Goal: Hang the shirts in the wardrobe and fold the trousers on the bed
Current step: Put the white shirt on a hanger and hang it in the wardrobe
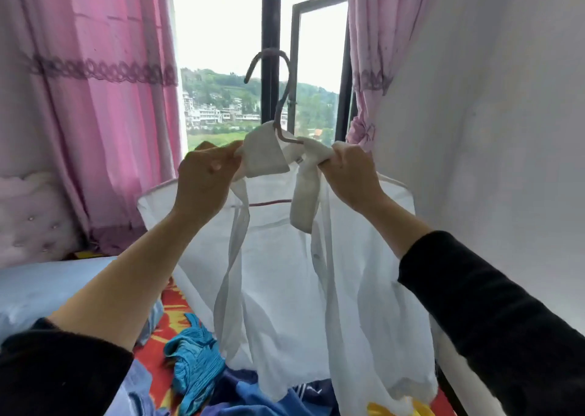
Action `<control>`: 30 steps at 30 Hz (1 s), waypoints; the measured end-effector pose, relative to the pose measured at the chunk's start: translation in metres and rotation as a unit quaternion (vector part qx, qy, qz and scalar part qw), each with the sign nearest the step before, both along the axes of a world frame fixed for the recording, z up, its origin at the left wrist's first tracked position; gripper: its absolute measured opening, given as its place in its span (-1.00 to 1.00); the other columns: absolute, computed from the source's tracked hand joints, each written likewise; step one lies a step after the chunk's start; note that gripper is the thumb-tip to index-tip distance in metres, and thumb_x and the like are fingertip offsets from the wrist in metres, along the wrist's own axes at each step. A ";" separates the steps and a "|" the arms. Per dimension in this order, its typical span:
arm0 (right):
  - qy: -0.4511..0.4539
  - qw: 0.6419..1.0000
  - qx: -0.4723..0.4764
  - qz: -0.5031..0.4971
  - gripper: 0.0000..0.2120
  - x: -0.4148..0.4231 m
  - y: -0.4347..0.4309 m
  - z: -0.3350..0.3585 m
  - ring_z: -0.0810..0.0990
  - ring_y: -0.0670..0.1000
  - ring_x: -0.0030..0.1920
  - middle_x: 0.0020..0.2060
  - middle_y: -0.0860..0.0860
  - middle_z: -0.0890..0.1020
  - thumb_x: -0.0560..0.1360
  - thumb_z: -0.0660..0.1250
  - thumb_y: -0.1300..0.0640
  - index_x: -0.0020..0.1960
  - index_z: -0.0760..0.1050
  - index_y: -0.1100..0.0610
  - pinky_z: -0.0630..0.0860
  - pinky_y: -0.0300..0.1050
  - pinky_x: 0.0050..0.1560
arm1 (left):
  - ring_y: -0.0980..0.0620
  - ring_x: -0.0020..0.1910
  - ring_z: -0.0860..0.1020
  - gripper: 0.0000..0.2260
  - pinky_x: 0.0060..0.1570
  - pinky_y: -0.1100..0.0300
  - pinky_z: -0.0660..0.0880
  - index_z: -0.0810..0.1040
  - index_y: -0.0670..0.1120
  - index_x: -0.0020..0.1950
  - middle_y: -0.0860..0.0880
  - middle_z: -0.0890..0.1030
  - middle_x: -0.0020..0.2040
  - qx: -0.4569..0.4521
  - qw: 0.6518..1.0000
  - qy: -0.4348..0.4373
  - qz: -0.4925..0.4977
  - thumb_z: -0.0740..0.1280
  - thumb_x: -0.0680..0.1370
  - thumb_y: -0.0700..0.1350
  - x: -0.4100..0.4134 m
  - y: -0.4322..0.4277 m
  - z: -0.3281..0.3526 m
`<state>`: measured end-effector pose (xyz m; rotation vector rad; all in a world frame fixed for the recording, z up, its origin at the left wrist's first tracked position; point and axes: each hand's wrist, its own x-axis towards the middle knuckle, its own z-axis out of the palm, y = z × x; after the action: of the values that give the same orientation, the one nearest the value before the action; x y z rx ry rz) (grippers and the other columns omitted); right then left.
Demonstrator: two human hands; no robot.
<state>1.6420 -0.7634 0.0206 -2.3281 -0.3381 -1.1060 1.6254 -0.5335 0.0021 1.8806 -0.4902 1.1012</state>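
At the centre of the frame a white shirt is held up on a hanger. One collar side is pinched by the left hand, the other gripped by the right hand. The collar should be pulled evenly and centred under the hook before hanging.

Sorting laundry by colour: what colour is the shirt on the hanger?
The shirt is white; head view.
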 end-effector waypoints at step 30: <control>0.041 0.906 0.044 0.418 -0.64 -0.287 0.313 0.007 0.15 0.00 -0.50 -0.56 -0.02 0.18 0.38 0.28 0.13 -0.49 0.20 0.15 0.10 -0.18 -0.47 | 0.03 -0.43 0.42 -0.46 -0.45 0.32 0.38 0.23 0.03 0.44 -0.15 0.47 -0.33 -0.014 0.866 0.170 0.470 0.23 0.50 -0.29 -0.444 0.190 -0.066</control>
<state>1.3550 -0.4501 0.0281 -1.8119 -1.0978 -0.5659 1.1811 -0.3434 -0.0637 2.2656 0.7351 1.2859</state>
